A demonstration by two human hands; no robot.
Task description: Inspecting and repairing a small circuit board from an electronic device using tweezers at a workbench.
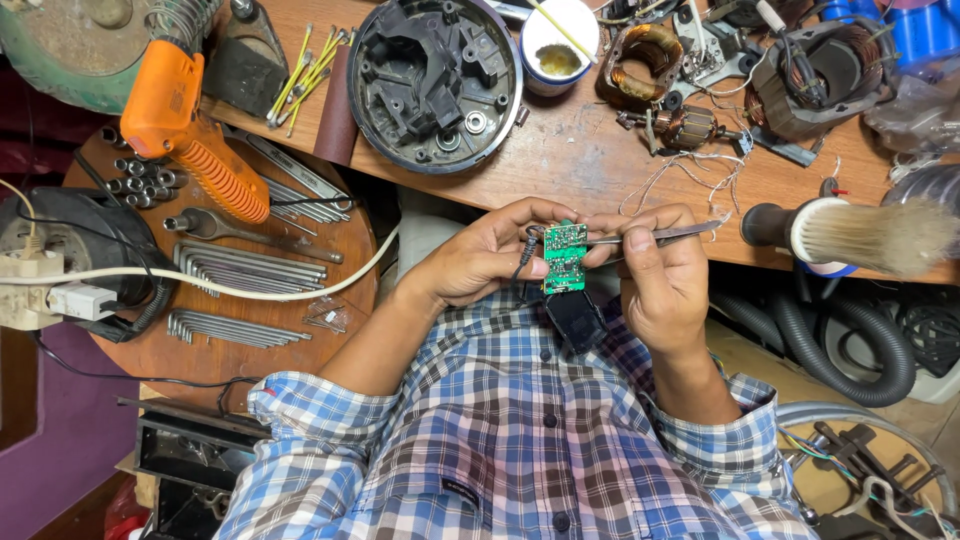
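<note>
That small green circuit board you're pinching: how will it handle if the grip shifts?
The green circuit board looks stiff and light, since the left hand holds it by the edge. Its raised parts seem fragile where the tweezers in the right hand meet it.

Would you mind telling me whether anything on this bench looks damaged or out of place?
Yes: the green circuit board is bare, out of any casing, held by the left hand. Loose wire strands trail over the wooden bench.
</note>
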